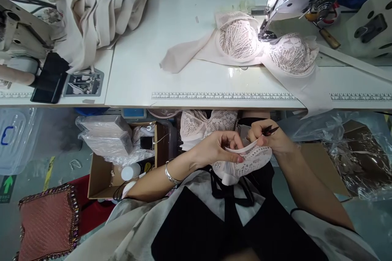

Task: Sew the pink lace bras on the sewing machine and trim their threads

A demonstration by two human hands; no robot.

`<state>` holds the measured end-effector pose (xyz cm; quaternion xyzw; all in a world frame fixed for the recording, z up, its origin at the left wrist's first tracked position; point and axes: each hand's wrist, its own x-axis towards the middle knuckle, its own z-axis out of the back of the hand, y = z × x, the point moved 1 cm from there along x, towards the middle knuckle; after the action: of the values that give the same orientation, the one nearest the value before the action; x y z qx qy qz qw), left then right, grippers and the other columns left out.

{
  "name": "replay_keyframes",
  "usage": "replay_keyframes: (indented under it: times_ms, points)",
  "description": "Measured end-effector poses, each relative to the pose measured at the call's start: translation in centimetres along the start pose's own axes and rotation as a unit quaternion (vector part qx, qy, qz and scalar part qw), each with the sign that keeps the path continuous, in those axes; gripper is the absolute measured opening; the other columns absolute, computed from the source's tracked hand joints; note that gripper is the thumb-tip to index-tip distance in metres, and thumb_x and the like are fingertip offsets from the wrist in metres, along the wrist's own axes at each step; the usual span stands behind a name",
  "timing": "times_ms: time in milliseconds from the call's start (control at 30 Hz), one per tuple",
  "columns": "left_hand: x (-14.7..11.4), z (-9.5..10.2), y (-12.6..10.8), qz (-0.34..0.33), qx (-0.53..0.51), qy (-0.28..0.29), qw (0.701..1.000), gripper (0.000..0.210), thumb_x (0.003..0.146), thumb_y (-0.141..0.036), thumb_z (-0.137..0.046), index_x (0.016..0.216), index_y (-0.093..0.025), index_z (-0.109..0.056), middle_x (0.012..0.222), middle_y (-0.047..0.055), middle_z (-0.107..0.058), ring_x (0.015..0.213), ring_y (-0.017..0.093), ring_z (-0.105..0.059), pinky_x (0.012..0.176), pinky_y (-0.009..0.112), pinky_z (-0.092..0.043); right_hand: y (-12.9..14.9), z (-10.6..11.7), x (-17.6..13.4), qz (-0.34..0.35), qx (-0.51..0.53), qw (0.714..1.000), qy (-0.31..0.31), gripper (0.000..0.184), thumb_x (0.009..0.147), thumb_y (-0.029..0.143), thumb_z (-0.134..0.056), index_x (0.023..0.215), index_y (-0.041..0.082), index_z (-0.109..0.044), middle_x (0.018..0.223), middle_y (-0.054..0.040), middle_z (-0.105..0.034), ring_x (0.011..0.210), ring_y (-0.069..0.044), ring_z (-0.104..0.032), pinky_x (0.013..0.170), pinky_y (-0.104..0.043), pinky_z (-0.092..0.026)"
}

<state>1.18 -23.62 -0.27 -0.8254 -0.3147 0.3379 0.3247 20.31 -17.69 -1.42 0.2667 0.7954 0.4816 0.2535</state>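
Over my lap, a pale pink lace bra [257, 159] is held up between both hands, just below the table edge. My left hand [225, 149] is closed, pinching the cup's upper edge between thumb and fingers. On the other side, my right hand [272, 138] grips the same edge and also has small dark thread snips [270, 131] tucked in its fingers, tips pointing right. Behind my left hand are more lace cups [196, 124]; whether they join the held bra, I cannot tell. Another bra [241, 38] lies flat under the lit sewing machine [290, 4].
Beige fabric pieces [113, 8] are heaped at the table's far left. A phone [50, 77] lies near another person's finger [15, 75]. A printed ruler [225, 96] runs along the front edge. Below stand a cardboard box [101, 179] and a plastic-wrapped carton [364, 159].
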Motion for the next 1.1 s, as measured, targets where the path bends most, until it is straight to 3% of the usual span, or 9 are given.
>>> replay_keyframes:
  times_ms: [167, 367, 567, 700, 833, 933, 1033, 1100]
  points:
    - [-0.1, 0.1, -0.4, 0.058, -0.025, 0.019, 0.998, 0.035, 0.057, -0.026, -0.095, 0.068, -0.013, -0.064, 0.064, -0.005, -0.061, 0.063, 0.009, -0.06, 0.064, 0.023, -0.046, -0.6, -0.2, 0.3, -0.003, 0.024, 1.0, -0.003, 0.058, 0.068, 0.05, -0.091, 0.055, 0.02, -0.042, 0.047, 0.0075, -0.045, 0.041, -0.005, -0.033, 0.042, -0.021, -0.027]
    - [-0.3, 0.1, -0.6, 0.072, 0.014, 0.0, 0.997, 0.049, 0.053, -0.036, -0.097, 0.062, -0.014, -0.054, 0.061, -0.005, -0.061, 0.06, 0.008, -0.057, 0.058, 0.021, -0.041, -0.8, -0.2, 0.3, -0.015, 0.024, 1.0, -0.011, 0.061, 0.067, 0.053, -0.09, 0.056, 0.021, -0.04, 0.047, 0.0081, -0.045, 0.04, -0.005, -0.032, 0.041, -0.022, -0.027]
    - [-0.4, 0.3, -0.5, 0.067, 0.026, 0.01, 0.997, 0.043, 0.056, -0.027, -0.094, 0.066, -0.015, -0.053, 0.064, -0.005, -0.06, 0.062, 0.01, -0.058, 0.059, 0.021, -0.04, -0.7, 0.0, 0.3, -0.009, 0.027, 1.0, -0.006, 0.06, 0.068, 0.052, -0.09, 0.055, 0.02, -0.04, 0.048, 0.0081, -0.045, 0.041, -0.005, -0.032, 0.042, -0.021, -0.027]
    - [-0.2, 0.2, -0.6, 0.064, 0.045, 0.025, 0.997, 0.043, 0.057, -0.033, -0.094, 0.068, -0.015, -0.055, 0.065, -0.006, -0.055, 0.061, 0.009, -0.054, 0.058, 0.021, -0.039, -0.8, -0.2, 0.3, -0.011, 0.016, 1.0, -0.01, 0.061, 0.068, 0.054, -0.09, 0.055, 0.021, -0.04, 0.048, 0.0083, -0.043, 0.041, -0.005, -0.032, 0.043, -0.022, -0.027]
    - [-0.3, 1.4, -1.3, 0.015, 0.18, 0.016, 0.983, 0.037, 0.07, -0.042, -0.087, 0.072, -0.015, -0.061, 0.065, -0.006, -0.051, 0.06, 0.008, -0.045, 0.056, 0.022, -0.034, -0.8, 0.3, -0.1, -0.006, -0.006, 1.0, -0.013, 0.062, 0.068, 0.056, -0.089, 0.056, 0.022, -0.039, 0.048, 0.0091, -0.04, 0.042, -0.005, -0.029, 0.043, -0.023, -0.025]
    - [-0.7, 3.0, -2.8, -0.039, 0.334, 0.026, 0.941, 0.026, 0.085, -0.036, -0.073, 0.073, -0.015, -0.065, 0.068, -0.002, -0.057, 0.064, 0.01, -0.048, 0.06, 0.023, -0.036, 0.3, 1.3, -0.7, 0.009, -0.058, 0.998, -0.021, 0.064, 0.073, 0.058, -0.084, 0.056, 0.023, -0.034, 0.048, 0.0093, -0.036, 0.042, -0.006, -0.027, 0.043, -0.024, -0.024]
    - [-1.0, 3.8, -4.2, -0.063, 0.383, 0.056, 0.92, 0.025, 0.09, -0.031, -0.066, 0.072, -0.014, -0.065, 0.072, 0.0, -0.06, 0.067, 0.011, -0.052, 0.065, 0.023, -0.039, 1.9, 1.9, -0.9, -0.01, -0.178, 0.984, -0.001, 0.05, 0.079, 0.057, -0.08, 0.061, 0.02, -0.051, 0.055, 0.0038, -0.051, 0.048, -0.009, -0.041, 0.046, -0.025, -0.029]
    - [-0.8, 3.6, -4.6, -0.07, 0.371, 0.09, 0.922, 0.023, 0.092, -0.028, -0.063, 0.074, -0.014, -0.064, 0.073, 0.0, -0.059, 0.069, 0.011, -0.052, 0.066, 0.023, -0.041, 2.9, 1.4, -0.6, -0.033, -0.265, 0.963, 0.034, 0.041, 0.08, 0.057, -0.079, 0.081, 0.017, -0.069, 0.07, -0.0028, -0.067, 0.059, -0.014, -0.056, 0.052, -0.025, -0.037]
